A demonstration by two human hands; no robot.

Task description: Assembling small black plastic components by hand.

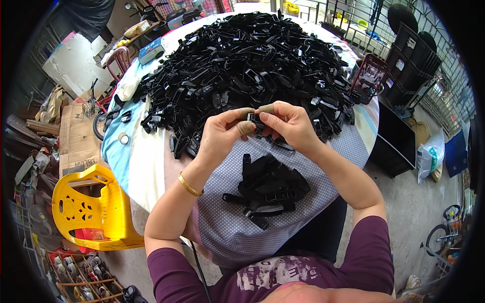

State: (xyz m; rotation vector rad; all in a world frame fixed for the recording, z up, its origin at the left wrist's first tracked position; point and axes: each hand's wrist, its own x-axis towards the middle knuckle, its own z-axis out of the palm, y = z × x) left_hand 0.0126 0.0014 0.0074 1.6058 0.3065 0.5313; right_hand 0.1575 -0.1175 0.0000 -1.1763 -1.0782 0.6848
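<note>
From my end I see both hands raised over the near edge of a large heap, fingertips almost meeting. The left hand [214,134] pinches a small black piece [251,117] between thumb and forefinger, both wrapped in tan tape. The right hand [293,123] closes on the same piece from the other side, its forefinger wrapped too; the fingers hide most of the detail. With both hands on it, I judge this piece unfinished.

Just nearer the body, a small pile [273,184] of black strap-like parts lies on the patterned cloth of the tabletop [341,151]. Beyond the hands, the large heap [242,60] of similar black parts covers most of the far side. I can't tell which pile is finished, so I can't call the overall progress. Farther out, a tape roll [123,138] lies left and a phone [370,76] stands right.
</note>
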